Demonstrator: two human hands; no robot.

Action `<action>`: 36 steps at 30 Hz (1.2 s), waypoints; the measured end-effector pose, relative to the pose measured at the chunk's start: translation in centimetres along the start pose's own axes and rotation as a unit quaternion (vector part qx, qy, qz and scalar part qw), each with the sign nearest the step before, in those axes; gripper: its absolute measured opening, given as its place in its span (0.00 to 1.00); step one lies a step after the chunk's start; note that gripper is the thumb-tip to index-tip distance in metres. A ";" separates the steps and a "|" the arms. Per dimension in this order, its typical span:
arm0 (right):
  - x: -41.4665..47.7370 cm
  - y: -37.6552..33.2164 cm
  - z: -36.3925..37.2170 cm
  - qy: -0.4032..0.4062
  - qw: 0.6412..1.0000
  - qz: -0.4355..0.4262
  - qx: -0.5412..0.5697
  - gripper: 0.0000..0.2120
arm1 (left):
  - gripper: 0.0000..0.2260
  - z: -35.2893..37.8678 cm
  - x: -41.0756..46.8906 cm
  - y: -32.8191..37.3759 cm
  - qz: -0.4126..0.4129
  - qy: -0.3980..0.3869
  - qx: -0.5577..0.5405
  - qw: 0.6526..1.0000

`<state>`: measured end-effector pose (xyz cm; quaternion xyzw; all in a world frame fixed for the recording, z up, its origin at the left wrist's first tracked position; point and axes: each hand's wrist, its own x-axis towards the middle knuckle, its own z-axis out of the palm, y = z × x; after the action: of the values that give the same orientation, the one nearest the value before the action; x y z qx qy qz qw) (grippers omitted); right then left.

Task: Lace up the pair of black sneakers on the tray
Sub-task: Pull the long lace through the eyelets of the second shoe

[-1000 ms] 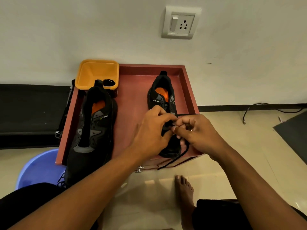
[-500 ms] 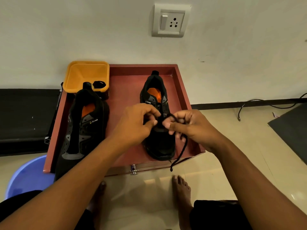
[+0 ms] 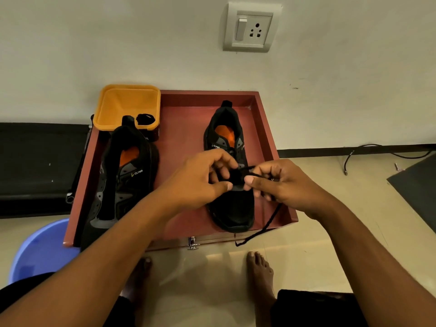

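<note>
Both our hands meet over the middle of the right sneaker (image 3: 233,208), which lies toe toward us on the right side of the red tray (image 3: 188,128). Our left hand (image 3: 200,182) and right hand (image 3: 283,185) each pinch the black lace (image 3: 271,218) between thumb and curled fingers, hiding the eyelets. The lace's free end trails from under the right hand over the tray's near edge. The left sneaker (image 3: 122,185) lies on the tray's left side, unlaced (our left forearm covers its toe). An orange tub (image 3: 125,107) in the far left corner holds a coiled second lace (image 3: 145,119). A blue basin (image 3: 40,251) sits on the floor at the left, a wall socket (image 3: 250,28) is above, and a cable (image 3: 368,149) lies at the right.
</note>
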<state>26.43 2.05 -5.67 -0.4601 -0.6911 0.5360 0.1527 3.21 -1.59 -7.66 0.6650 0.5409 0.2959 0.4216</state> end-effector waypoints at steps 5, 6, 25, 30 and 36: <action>0.2 -0.7 0.9 -0.039 0.999 -0.012 -0.007 0.09 | 0.19 2.0 0.0 0.2 0.017 0.012 -0.051 0.998; 0.1 -0.7 0.7 -0.037 0.999 -0.006 -0.009 0.08 | 0.15 2.1 0.1 0.1 0.007 0.025 -0.053 0.998; -1.1 0.0 -0.7 -0.025 0.998 0.048 0.009 0.09 | 0.14 -1.2 -1.8 -0.5 -0.024 -0.021 0.083 0.996; 0.0 -0.3 0.9 -0.041 0.999 0.031 0.010 0.07 | 0.04 -0.3 -1.2 0.7 -0.023 -0.008 0.060 0.998; 0.3 -0.2 -0.5 -0.031 0.998 0.053 -0.005 0.07 | 0.03 -3.1 -1.8 -1.2 -0.085 -0.044 0.111 0.989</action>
<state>26.59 2.58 -5.41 -0.4801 -0.6731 0.5535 0.1003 -0.42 -2.53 -7.17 0.6715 0.6059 0.1673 0.3925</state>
